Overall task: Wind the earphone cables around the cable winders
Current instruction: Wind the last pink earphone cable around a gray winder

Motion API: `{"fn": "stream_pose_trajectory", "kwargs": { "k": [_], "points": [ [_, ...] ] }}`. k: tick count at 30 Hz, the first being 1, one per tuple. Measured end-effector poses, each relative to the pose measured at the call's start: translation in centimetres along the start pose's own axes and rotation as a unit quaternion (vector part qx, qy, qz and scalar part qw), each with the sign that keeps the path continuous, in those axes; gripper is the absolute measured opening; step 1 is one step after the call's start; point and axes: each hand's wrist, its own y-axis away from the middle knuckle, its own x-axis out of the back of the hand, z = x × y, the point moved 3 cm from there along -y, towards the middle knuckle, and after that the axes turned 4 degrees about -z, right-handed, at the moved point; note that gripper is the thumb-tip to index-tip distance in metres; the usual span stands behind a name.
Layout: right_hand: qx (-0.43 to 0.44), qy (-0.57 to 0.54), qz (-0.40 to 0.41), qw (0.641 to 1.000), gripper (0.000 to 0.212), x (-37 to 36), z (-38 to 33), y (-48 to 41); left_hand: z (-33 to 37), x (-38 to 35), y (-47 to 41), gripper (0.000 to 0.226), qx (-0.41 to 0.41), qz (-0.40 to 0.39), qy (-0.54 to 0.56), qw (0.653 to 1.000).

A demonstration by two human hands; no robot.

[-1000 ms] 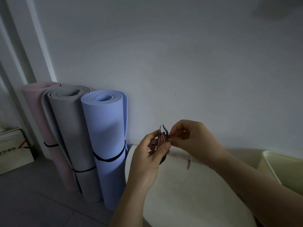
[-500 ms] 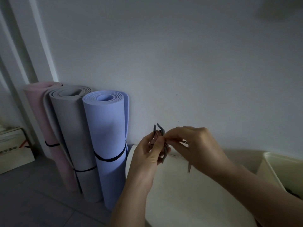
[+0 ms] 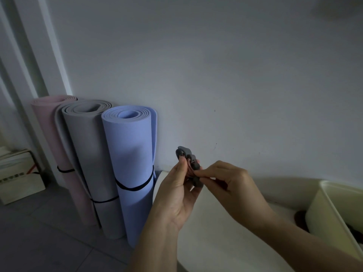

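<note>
Above the table (image 3: 212, 238) edge: winder (image 3: 185, 154) in my left hand (image 3: 174, 195), cable (image 3: 190, 169) end pinched in my right hand (image 3: 231, 185).

My left thumb and fingers are curled round the grey winder, holding it in the air near the wall, its long axis nearly upright, with the top leaning left and the lower end towards my right hand. The pink cable lies wrapped across its middle. My right hand is just beside it on the right, fingertips closed narrowly on the cable where it meets the winder. I judge the winding nearly done; the free end seems to need tucking in from the right.
</note>
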Motion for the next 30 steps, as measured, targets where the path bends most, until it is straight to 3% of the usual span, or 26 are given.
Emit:
{"fn": "stream_pose_trajectory", "kwargs": {
  "k": [10,17,25,30],
  "points": [
    [0.032,0.072,-0.072,0.994,0.016,2.3,0.8,-1.2,-0.2,-0.7,0.3,0.029,0.034,-0.014,-0.021,0.999],
    [-0.106,0.051,-0.096,0.989,0.021,3.6,1.7,-2.3,-0.4,-0.9,0.3,0.032,0.062,-0.063,-0.062,0.994],
    [-0.145,0.102,-0.193,0.965,0.016,5.6,0.9,-3.8,-0.3,-0.5,0.5,0.029,0.050,-0.127,-0.236,0.962],
    [-0.220,0.032,-0.142,0.965,0.006,6.0,0.9,-4.3,-0.9,-0.5,0.5,0.021,0.029,-0.098,-0.295,0.950]
  ]
}}
